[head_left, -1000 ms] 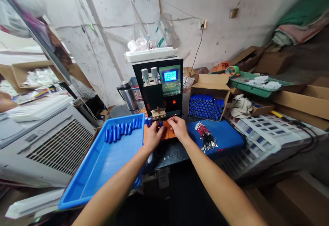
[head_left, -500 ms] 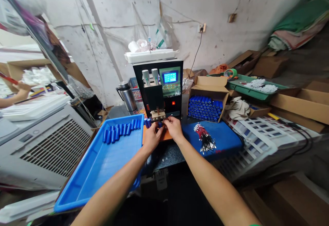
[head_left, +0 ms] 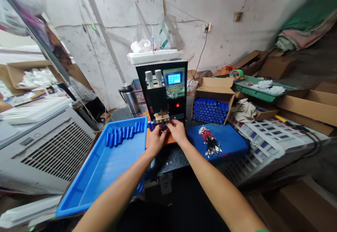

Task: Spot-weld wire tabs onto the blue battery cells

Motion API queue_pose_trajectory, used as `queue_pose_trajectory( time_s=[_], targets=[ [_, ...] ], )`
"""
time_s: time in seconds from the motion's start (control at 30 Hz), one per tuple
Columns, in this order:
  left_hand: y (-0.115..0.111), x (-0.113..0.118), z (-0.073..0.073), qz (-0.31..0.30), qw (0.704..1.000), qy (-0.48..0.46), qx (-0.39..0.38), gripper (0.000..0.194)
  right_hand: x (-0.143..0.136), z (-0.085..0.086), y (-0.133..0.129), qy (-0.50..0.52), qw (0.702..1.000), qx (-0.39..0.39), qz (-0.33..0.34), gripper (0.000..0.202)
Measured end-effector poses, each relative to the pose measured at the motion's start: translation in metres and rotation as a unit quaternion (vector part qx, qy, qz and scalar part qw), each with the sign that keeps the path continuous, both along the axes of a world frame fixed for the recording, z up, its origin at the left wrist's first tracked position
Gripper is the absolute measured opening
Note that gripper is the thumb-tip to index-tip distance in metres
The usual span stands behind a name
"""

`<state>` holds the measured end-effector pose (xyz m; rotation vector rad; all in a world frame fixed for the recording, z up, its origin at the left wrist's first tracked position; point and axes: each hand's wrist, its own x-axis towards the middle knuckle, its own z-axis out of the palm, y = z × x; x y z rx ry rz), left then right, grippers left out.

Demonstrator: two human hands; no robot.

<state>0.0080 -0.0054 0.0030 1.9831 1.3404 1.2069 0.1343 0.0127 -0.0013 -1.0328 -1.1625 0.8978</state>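
Directly in front of me stands a black spot welder (head_left: pixel 159 100) with a lit blue screen. Under its electrode tips, my left hand (head_left: pixel 156 141) is closed around a blue battery cell (head_left: pixel 163 127), which is mostly hidden by the fingers. Right beside it, my right hand (head_left: pixel 178 130) pinches a thin wire lead (head_left: pixel 173 118) against the top of the cell. Two more blue cells (head_left: pixel 151 125) stand upright left of the electrodes. To the right, a bundle of red and black wire leads (head_left: pixel 210 141) lies on a blue pad (head_left: pixel 230 139).
A blue tray (head_left: pixel 105 175) on the left holds several blue cells. An open carton (head_left: pixel 214 84) packed with blue cells stands right of the machine. Behind the tray is a steel flask (head_left: pixel 130 100). A green tray (head_left: pixel 252 91) sits at the back right.
My hands stay almost still at the electrodes. At the far left, another person's hand has moved mostly out of view.
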Motion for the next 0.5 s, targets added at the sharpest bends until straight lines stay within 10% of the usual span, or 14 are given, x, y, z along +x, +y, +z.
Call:
queue_pose_trajectory(
  time_s=[0.5],
  targets=[
    [0.0009,-0.0002,-0.0003,-0.002,1.000,0.002,0.006,0.029,0.0000,0.0010,-0.0012,-0.021,1.000,0.006,-0.014,0.019]
  ],
)
